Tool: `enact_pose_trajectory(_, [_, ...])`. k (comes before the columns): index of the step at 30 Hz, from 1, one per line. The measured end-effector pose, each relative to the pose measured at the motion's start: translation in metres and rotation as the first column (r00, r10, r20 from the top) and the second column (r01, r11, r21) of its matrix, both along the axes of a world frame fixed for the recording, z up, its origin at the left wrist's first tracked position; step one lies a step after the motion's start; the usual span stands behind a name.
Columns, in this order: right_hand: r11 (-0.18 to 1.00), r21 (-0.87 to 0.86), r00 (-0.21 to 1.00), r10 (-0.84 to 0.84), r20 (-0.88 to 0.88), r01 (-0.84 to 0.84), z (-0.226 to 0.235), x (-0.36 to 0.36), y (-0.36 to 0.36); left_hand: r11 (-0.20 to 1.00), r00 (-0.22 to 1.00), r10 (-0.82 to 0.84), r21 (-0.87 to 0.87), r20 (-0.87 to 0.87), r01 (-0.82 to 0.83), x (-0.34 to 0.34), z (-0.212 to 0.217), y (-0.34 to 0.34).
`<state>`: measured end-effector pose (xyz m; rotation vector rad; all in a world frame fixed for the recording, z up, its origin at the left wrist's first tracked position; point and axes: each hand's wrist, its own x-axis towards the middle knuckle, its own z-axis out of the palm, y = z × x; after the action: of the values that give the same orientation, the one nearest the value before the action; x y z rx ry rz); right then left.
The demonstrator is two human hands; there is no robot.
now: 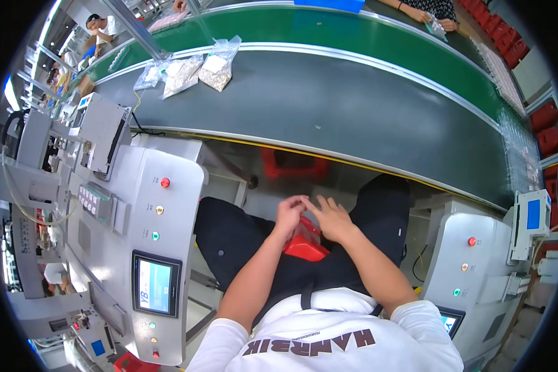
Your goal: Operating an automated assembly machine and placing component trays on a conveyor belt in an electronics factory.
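Observation:
A red plastic box [304,248] rests on my lap, between my dark trouser legs. My left hand [289,212] is curled at the box's upper left edge, fingers bent in over it. My right hand [332,218] lies right beside it with fingers spread, covering the box's upper right part. What the fingers hold inside the box is hidden. Both forearms come up from my white shirt at the bottom.
A grey machine console [146,248] with a small screen [155,285] and coloured buttons stands at my left; a second console [471,266] at my right. A dark conveyor belt [328,105] carries several clear bags [189,73]. Other people work beyond the green belt [353,31].

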<state>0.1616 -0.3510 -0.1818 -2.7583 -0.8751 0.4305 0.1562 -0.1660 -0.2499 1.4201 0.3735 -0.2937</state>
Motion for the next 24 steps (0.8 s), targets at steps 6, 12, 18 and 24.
enact_pose_trajectory(6, [0.984,0.176,0.985,-0.02,0.169,-0.01,-0.004,0.012,0.015,0.803,0.982,0.186,-0.574,-0.019,-0.163,0.007,0.015,0.007])
enact_pose_trajectory(12, [0.991,0.131,0.956,-0.016,0.292,-0.023,-0.005,0.014,0.019,0.711,0.977,0.208,-0.678,-0.048,-0.185,0.003,0.023,0.01])
enact_pose_trajectory(18, [0.987,0.158,0.976,-0.034,0.214,0.0,-0.006,0.014,0.018,0.771,0.979,0.202,-0.614,-0.018,-0.17,0.003,0.021,0.008])
enact_pose_trajectory(24, [0.976,0.217,0.98,-0.06,0.191,0.017,-0.008,0.014,0.015,0.771,0.979,0.191,-0.607,-0.065,-0.191,0.004,0.021,0.008])
